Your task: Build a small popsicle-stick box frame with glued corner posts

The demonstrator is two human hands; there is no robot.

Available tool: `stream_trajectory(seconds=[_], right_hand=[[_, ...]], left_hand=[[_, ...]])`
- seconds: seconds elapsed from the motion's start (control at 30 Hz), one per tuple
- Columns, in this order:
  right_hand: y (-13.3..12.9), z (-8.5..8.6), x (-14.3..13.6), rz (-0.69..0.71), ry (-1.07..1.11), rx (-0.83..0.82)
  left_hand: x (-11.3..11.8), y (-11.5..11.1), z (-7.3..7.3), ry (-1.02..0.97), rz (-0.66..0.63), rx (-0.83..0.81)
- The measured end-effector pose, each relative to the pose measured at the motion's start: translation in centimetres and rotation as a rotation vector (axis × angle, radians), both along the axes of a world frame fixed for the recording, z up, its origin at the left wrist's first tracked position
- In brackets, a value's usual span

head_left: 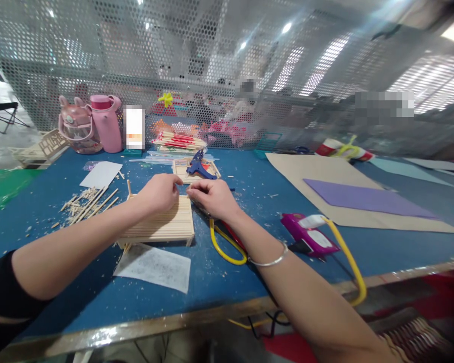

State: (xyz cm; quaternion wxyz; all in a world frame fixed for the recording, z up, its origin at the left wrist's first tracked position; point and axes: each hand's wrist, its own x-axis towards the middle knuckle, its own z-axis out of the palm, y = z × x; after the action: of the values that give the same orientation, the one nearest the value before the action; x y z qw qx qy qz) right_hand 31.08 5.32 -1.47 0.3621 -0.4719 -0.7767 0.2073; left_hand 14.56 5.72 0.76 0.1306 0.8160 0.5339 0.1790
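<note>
A small platform of pale wooden sticks (166, 224) laid side by side stands on short legs on the blue table. Above its far right part, my left hand (162, 192) is closed, its fingertips turned away from view. My right hand (214, 197) pinches with thumb and index finger at the platform's far right corner; whatever lies between the fingers is too small to make out. The fingertips of both hands are close together. Just behind them a blue glue gun (200, 166) lies on a shallow wooden stick frame (179, 174). Yellow-handled scissors or cutters (229, 254) lie partly under my right forearm.
Loose sticks and cut bits (93, 201) lie left of the platform, a whitish sheet (155, 267) before it. A purple device with a yellow cord (310, 234) and purple foam sheet (366, 198) are right. Pink bottles (106, 126) stand by the perforated metal screen (136, 65).
</note>
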Motion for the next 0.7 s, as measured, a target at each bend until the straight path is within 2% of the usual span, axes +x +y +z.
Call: stream_trajectory(seconds=[0.1,0.23,0.33,0.4,0.47,0.57,0.63,0.7], right_hand=[[-0.2,0.3,0.5,-0.001,0.060,-0.021],[-0.5,0.7,1.3,-0.023,0.138,0.028],[-0.6,0.8,1.4,-0.047,0.127,0.057],[-0.6,0.6,1.2,-0.035,0.097,0.031],[-0.6,0.5,0.9,-0.013,0.068,-0.003],[-0.6,0.3,0.8,-0.017,0.047,-0.026],[-0.5,0.3,0.9,-0.031,0.045,-0.029],[-0.4,0.2,1.0,-0.036,0.050,-0.031]], left_hand=[[-0.7,-1.2,0.8,-0.035,0.038,0.060],[-2.7,-4.1,1.6,-0.196,0.093,0.247],[-5.0,-5.9,1.1,-0.292,0.212,0.376],[-6.6,-6.4,0.3,-0.354,0.290,0.457],[-8.0,-6.1,-0.3,-0.444,0.392,0.432],[-9.9,-4.8,-1.0,-0.683,0.536,0.245],[-10.9,-3.8,-1.3,-0.799,0.567,0.157],[-11.7,-3.0,-1.7,-0.797,0.583,0.126]])
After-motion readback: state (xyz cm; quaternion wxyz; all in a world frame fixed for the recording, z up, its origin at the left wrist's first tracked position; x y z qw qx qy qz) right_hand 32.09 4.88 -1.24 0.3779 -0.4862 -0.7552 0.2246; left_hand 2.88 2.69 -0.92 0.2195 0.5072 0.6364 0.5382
